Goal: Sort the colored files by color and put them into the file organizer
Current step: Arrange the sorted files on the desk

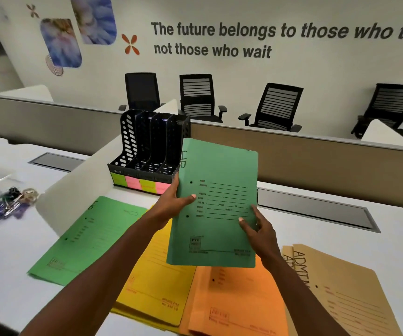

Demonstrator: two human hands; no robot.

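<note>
Above the white desk (292, 229), left hand (171, 204) and right hand (256, 226) both grip a green file (217, 180).

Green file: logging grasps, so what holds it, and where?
Both hands: left hand on the green file's left edge, right hand on its lower right.

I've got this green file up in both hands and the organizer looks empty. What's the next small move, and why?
Probably carry the dark green file, held by the left hand and right hand, forward and left to the black organizer and start it into one slot. All the slots look empty, and the lighter green file still lies on the desk, so it could follow into the same slot.
</note>
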